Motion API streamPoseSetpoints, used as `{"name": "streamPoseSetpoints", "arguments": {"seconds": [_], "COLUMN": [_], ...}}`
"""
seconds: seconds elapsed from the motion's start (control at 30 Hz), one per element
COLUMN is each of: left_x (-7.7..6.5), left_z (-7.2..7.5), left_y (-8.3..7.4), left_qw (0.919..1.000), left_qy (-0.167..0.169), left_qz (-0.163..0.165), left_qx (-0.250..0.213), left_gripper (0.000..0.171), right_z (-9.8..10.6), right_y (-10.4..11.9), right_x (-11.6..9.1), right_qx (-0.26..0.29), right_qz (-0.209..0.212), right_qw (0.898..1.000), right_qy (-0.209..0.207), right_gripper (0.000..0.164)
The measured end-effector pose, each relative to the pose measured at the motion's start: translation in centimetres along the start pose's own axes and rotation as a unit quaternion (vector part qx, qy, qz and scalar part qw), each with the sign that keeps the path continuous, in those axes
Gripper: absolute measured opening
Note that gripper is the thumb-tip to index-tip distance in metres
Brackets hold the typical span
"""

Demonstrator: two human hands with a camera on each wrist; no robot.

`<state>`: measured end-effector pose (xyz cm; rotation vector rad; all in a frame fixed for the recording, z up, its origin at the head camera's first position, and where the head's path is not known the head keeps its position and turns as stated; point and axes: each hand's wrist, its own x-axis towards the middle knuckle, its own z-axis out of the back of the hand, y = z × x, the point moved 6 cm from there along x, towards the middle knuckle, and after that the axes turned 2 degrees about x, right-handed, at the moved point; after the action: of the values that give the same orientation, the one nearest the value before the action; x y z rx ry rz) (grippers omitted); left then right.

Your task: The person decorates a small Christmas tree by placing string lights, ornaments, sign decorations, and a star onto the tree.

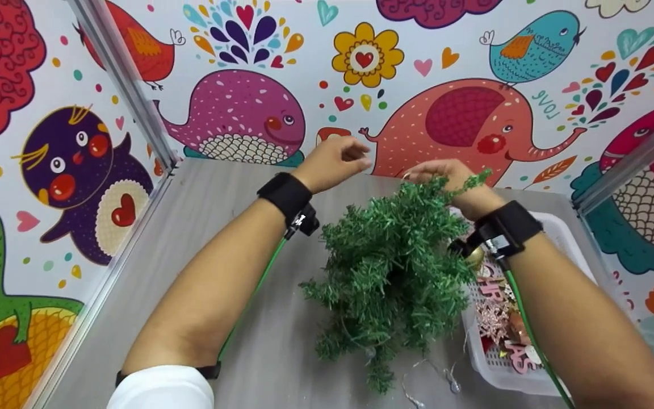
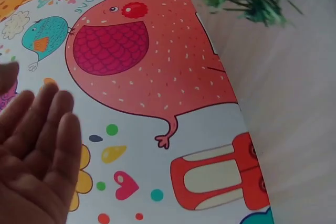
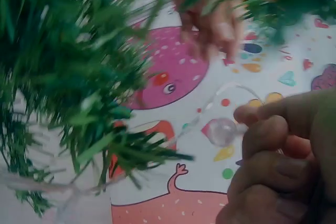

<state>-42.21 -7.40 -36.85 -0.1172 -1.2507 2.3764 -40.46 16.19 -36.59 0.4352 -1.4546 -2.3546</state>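
A small green artificial Christmas tree stands on the grey table. Behind its top, my right hand pinches a string of lights; in the right wrist view a clear round bulb hangs beside the fingertips, its thin wire running towards the branches. My left hand is in the air behind and left of the tree, fingers relaxed; the left wrist view shows nothing in its palm. More of the light string lies on the table in front of the tree.
Right of the tree, partly under my right forearm, a white plastic basket holds pink letter ornaments, a pink snowflake-like ornament and a gold ball. Cartoon-printed panels enclose the table at the back and sides.
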Motion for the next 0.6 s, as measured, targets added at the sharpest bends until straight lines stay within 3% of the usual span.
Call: {"name": "streamPoseSetpoints", "arguments": {"seconds": [0.13, 0.23, 0.3, 0.47, 0.6], "left_x": [0.9, 1.1, 1.4, 2.3, 2.1], "left_z": [-2.2, -3.8, -4.7, -5.7, -6.0], "left_y": [0.3, 0.5, 0.5, 0.5, 0.6], "left_qw": [0.9935, 0.9861, 0.9829, 0.9809, 0.9848], "left_qy": [0.108, 0.161, 0.173, 0.166, 0.160], "left_qz": [0.020, 0.019, 0.015, 0.003, 0.005], "left_qx": [-0.028, -0.039, -0.062, -0.102, -0.067], "left_gripper": [0.054, 0.054, 0.048, 0.031, 0.025], "right_z": [-1.4, -2.3, -2.6, -2.4, -2.1], "right_y": [-0.3, -0.4, -0.5, -1.0, -1.4], "right_x": [0.8, 1.2, 1.5, 2.3, 1.7], "right_qx": [-0.018, 0.003, 0.011, 0.008, -0.001], "right_qz": [0.043, 0.055, 0.068, 0.086, 0.086], "right_qw": [0.999, 0.998, 0.997, 0.996, 0.995], "right_qy": [0.020, 0.035, 0.042, 0.038, 0.050], "right_gripper": [0.024, 0.020, 0.017, 0.017, 0.021]}}
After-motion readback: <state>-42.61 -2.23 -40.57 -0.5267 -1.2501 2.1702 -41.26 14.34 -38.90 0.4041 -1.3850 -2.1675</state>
